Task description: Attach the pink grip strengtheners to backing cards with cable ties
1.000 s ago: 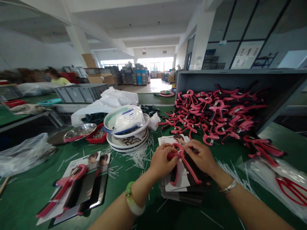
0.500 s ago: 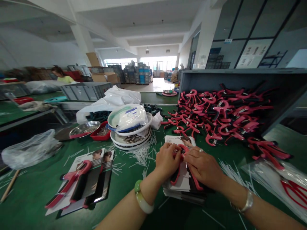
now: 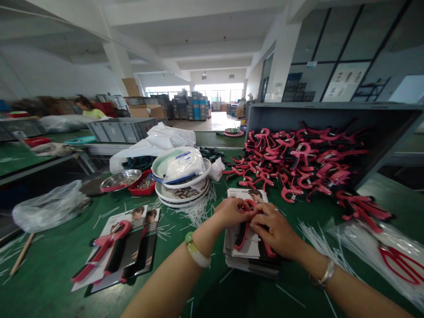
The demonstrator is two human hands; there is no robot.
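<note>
My left hand (image 3: 232, 211) and my right hand (image 3: 273, 227) meet over a stack of printed cards (image 3: 253, 263). Between their pinched fingers is the ringed head of a pair of pink-and-black pliers (image 3: 241, 238), its handles spread towards me across the top card. My fingers cover most of the head, so any small piece there is hidden. To the left, more pink-and-black pliers (image 3: 99, 254) lie on a card (image 3: 132, 254), overlapping another card with pliers.
A grey crate (image 3: 334, 108) on its side spills a heap of pliers (image 3: 298, 159). White ties (image 3: 198, 212) lie scattered. Stacked plates (image 3: 182, 198), a red tray (image 3: 142, 183) and a metal bowl (image 3: 121, 179) hold small parts. Red-handled scissors (image 3: 400, 265) rest on a plastic bag at right.
The view has shifted slightly. Both hands stay on the head of the pliers, and my right fingers have curled in closer around it.
</note>
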